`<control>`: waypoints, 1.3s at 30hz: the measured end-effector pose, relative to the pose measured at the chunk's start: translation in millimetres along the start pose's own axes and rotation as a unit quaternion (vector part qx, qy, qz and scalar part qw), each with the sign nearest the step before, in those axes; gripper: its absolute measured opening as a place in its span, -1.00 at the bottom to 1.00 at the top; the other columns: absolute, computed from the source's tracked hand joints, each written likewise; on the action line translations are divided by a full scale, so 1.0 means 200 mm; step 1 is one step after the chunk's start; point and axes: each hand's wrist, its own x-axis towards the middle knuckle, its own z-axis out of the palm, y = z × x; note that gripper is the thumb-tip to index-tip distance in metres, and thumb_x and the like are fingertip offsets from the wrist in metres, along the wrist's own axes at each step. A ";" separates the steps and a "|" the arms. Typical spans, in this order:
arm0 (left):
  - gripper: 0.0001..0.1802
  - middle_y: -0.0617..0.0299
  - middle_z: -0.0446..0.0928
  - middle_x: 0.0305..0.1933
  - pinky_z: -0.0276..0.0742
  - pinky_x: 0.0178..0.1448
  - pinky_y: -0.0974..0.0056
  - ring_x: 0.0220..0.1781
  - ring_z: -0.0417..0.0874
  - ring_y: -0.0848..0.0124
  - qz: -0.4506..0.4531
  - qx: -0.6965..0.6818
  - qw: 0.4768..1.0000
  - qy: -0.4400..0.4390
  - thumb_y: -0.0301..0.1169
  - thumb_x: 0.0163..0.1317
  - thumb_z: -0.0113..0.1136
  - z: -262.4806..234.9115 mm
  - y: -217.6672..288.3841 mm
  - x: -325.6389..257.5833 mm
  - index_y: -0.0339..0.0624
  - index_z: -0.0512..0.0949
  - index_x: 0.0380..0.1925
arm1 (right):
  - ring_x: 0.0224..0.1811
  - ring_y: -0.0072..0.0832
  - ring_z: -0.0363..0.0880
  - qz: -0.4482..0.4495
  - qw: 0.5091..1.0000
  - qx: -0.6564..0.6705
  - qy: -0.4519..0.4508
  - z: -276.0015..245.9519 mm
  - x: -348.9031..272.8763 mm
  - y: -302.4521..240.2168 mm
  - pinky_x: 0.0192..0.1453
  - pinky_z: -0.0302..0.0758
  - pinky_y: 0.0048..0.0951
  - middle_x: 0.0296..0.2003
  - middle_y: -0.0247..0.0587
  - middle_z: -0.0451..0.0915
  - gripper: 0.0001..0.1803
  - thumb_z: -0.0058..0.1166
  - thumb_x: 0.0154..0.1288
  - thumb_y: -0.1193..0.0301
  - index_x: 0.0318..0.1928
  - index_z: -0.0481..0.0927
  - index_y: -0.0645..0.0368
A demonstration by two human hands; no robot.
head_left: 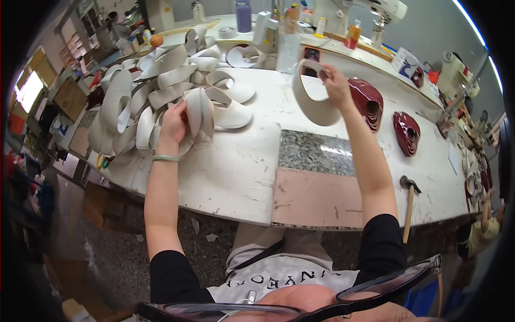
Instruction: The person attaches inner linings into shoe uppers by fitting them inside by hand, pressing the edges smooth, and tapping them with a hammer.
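Workbench, white and scuffed, curved along the near edge, with a grey speckled stone slab and a pinkish board set into the near side. Left hand out over the left part of the bench, fingers curled shut around the edge of a cream shoe upper at the near rim of a big pile of cream uppers; that piece upright between thumb and fingers, its curved band just right of the knuckles, touching the neighbours in the heap. Pale green bangle on the left wrist. Right hand raised further back over the bench, fingertips pinched tight on the top edge of another cream upper, which hangs down below and to the left of the fingers as an open loop, lower curve close above the bench top; whether touching it, cannot tell. Just right of that hand, a stack of dark red uppers, and a second dark red stack well apart further right. Hammer with a wooden handle at the near right edge, head on the bench, handle hanging over the side. Along the far side, bottles, small boxes and a sewing machine. Dark glasses frame along the lower edge of the view, above a grey shirt.
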 end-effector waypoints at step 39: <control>-0.70 0.02 0.49 -0.54 0.41 -0.36 0.15 -0.46 0.54 0.15 0.319 0.415 0.841 -0.136 -0.30 0.39 0.02 1.40 -0.51 -1.07 -0.27 0.50 -0.47 | -0.43 -0.36 0.63 0.189 0.942 0.267 -0.072 -0.19 -1.35 -0.42 -0.31 0.52 -0.38 -0.49 -0.07 0.60 -0.71 -0.02 0.44 0.28 -0.14 0.56 0.30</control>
